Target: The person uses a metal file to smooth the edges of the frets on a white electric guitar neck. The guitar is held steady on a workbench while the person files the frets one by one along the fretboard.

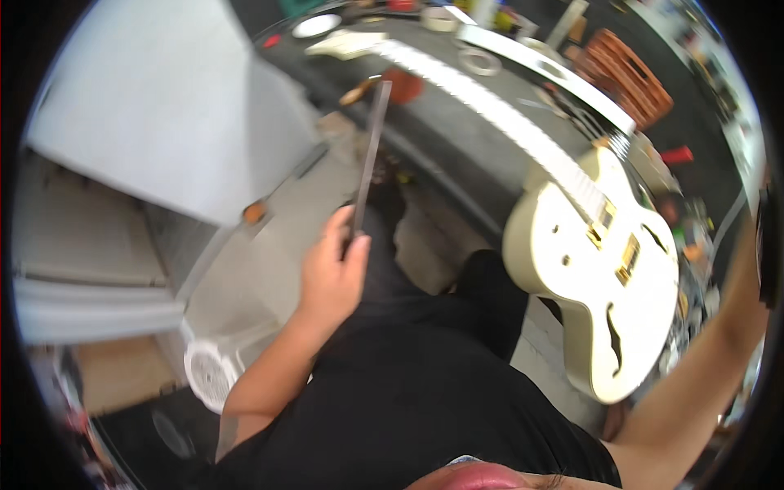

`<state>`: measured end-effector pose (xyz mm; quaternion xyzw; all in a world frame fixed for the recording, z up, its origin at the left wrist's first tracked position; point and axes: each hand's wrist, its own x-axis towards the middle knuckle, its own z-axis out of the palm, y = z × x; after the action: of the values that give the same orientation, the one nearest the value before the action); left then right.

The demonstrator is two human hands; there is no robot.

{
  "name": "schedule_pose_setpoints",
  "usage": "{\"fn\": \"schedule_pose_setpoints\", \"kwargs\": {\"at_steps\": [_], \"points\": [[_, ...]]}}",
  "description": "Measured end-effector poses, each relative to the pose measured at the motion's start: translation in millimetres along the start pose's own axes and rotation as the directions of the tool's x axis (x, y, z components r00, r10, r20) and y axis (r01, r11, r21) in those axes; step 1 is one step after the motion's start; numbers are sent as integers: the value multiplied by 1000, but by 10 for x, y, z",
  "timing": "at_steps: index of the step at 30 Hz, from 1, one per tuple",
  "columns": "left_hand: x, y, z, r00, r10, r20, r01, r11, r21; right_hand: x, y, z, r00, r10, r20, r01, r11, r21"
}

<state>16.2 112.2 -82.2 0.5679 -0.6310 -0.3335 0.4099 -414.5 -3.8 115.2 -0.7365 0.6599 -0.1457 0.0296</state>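
Observation:
My left hand (pixel 333 273) is closed around the lower end of a long thin grey metal tool (pixel 373 147), which points up and away over the bench's near edge. Motion blur hides its exact kind. To the right, a cream hollow-body electric guitar (pixel 584 314) with f-holes and gold hardware lies face up. Its neck (pixel 506 118) runs to the far left across the dark workbench (pixel 457 155), and the body reaches past the near edge. My right forearm (pixel 694 392) stretches up along the right rim, beyond the guitar body; the hand itself is out of the picture.
Behind the guitar neck are an orange-brown plastic crate (pixel 629 77), a long white bar (pixel 547 69) and a tape roll (pixel 479 62). Small tools and parts crowd the right side. A large white panel (pixel 163 98) stands at the left, above a round white fan-like object (pixel 210 376).

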Motion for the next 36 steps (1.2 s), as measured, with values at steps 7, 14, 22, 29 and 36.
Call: {"fn": "schedule_pose_setpoints", "kwargs": {"at_steps": [7,14,22,29,36], "points": [[428,405,79,921,283,268,-351,902,253,-407,318,646,982,-175,-70,182,978,106],[662,908,68,881,308,359,-434,826,359,-480,127,927,982,-105,159,78,982,172],[708,844,88,851,298,431,-465,811,357,-405,143,922,913,21,406,-110,974,197],[826,927,248,847,237,476,-438,817,374,-384,181,941,905,27,424,-124,971,203],[1909,1295,1242,805,318,501,-479,847,231,-417,162,981,931,15,366,-95,975,202]]}}
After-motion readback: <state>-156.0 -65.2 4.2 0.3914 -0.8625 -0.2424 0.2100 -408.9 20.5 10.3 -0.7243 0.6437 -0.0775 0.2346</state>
